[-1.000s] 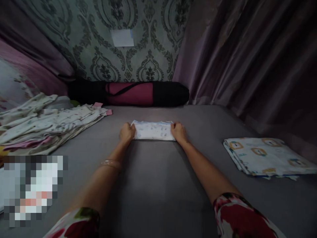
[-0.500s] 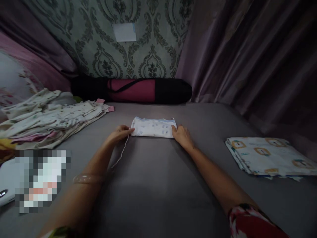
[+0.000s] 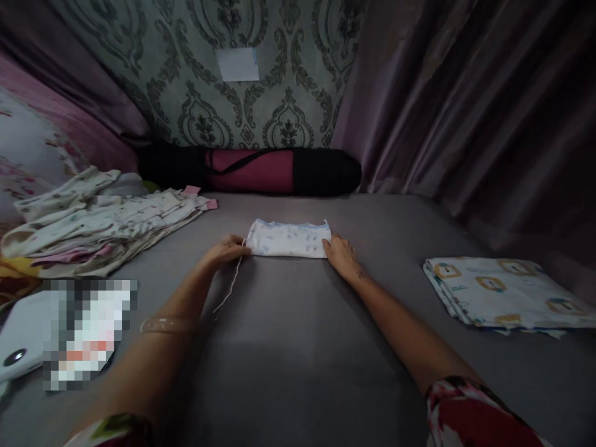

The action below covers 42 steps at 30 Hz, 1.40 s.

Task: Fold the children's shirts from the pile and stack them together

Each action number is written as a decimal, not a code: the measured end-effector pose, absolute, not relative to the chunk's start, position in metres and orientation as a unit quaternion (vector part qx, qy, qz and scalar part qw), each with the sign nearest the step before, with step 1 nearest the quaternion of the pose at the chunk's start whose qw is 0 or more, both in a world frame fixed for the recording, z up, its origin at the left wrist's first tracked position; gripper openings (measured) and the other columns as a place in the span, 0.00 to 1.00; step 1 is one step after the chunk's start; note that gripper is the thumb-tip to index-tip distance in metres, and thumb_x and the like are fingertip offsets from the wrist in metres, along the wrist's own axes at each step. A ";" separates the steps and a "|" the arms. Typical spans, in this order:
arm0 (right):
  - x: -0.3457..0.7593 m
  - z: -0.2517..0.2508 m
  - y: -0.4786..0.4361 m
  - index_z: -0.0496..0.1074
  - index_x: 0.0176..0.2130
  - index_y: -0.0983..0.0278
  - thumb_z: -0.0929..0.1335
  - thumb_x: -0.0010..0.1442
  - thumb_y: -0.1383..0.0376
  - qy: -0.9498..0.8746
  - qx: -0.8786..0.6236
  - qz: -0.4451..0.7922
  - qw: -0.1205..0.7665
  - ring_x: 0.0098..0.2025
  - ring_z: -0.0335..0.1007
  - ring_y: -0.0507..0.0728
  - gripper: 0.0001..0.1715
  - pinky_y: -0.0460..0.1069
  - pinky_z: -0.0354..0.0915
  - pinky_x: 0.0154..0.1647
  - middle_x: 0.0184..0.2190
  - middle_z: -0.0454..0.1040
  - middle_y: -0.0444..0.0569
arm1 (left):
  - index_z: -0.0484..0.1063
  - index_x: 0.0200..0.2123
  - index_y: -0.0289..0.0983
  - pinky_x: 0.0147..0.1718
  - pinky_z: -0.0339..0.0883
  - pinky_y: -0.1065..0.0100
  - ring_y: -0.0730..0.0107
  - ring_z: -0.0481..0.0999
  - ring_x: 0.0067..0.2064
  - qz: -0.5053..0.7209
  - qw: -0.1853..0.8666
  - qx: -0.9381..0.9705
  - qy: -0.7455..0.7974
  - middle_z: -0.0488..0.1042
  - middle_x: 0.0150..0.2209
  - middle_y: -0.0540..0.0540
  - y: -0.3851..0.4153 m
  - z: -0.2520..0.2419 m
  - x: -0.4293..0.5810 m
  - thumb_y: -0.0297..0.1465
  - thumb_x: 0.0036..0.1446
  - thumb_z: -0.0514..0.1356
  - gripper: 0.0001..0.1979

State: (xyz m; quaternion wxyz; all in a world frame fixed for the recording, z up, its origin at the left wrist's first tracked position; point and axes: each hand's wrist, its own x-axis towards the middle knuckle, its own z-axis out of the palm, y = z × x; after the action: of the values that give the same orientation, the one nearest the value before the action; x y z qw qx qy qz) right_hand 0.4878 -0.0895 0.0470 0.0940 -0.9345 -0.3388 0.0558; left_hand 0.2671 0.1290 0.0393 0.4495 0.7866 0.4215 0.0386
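Note:
A folded white cloth (image 3: 289,241) with faint bluish prints and a blue edge lies flat on the grey bed surface (image 3: 298,323). My left hand (image 3: 229,249) pinches its left end, the thumb over the near corner. From that corner a thin white string (image 3: 231,285) trails down onto the bed. At the other end, my right hand (image 3: 341,253) grips the cloth's right edge, thumb on top and the other fingers partly out of sight behind it.
To the right lies a folded stack of printed cloth (image 3: 507,292). Crumpled light clothes (image 3: 121,217) are heaped at the left, with a white object (image 3: 35,329) and a blurred-out item nearer. A black and pink long bag (image 3: 251,171) rests by the wall.
The view has shifted slightly. Both hands keep hold of the cloth's ends, and its shape is nearly the same.

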 end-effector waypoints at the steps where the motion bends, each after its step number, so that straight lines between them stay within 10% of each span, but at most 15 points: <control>1: 0.489 0.046 -0.089 0.69 0.51 0.71 0.58 0.69 0.57 -0.338 -0.934 0.057 0.099 0.50 0.74 0.65 0.23 0.54 0.66 0.47 0.46 0.76 0.65 | 0.69 0.22 0.37 0.22 0.49 0.72 0.74 0.60 0.22 0.039 0.450 0.788 0.418 0.61 0.18 0.55 0.129 0.038 0.268 0.38 0.41 0.62 0.10; 16: 0.507 0.048 -0.124 0.74 0.49 0.69 0.60 0.67 0.55 -0.346 -0.926 0.110 0.101 0.50 0.74 0.64 0.24 0.52 0.65 0.44 0.47 0.76 0.64 | 0.65 0.19 0.37 0.19 0.49 0.72 0.76 0.59 0.19 -0.067 0.454 0.776 0.432 0.63 0.16 0.51 0.095 0.062 0.262 0.50 0.45 0.62 0.22; 23: 0.486 0.059 -0.121 0.69 0.53 0.70 0.55 0.68 0.70 -0.405 -0.910 -0.060 0.072 0.51 0.72 0.64 0.21 0.54 0.64 0.49 0.49 0.74 0.65 | 0.71 0.45 0.32 0.41 0.66 0.61 0.51 0.74 0.47 0.103 0.033 0.885 0.454 0.74 0.45 0.33 0.066 0.066 0.268 0.45 0.59 0.56 0.22; 30: 0.446 0.042 -0.084 0.58 0.65 0.73 0.53 0.69 0.64 -0.633 -0.762 -0.030 0.132 0.68 0.49 0.60 0.29 0.57 0.41 0.69 0.67 0.57 0.57 | 0.67 0.53 0.33 0.54 0.63 0.60 0.60 0.70 0.56 0.131 0.067 0.962 0.231 0.73 0.52 0.37 0.022 0.040 0.330 0.25 0.63 0.48 0.17; 42: 0.459 0.026 -0.081 0.49 0.69 0.65 0.51 0.69 0.61 -0.619 -0.772 0.057 0.131 0.71 0.40 0.59 0.32 0.63 0.36 0.69 0.70 0.49 0.50 | 0.55 0.67 0.41 0.64 0.43 0.43 0.50 0.51 0.69 0.049 0.037 0.947 0.314 0.55 0.68 0.40 0.023 0.017 0.340 0.44 0.68 0.39 0.29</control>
State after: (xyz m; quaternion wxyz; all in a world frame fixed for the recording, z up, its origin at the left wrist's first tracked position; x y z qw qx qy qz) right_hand 0.4594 -0.0807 0.0256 0.1311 -0.7720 -0.6193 0.0569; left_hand 0.3403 0.0230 0.0169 0.0374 0.9473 0.3143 0.0490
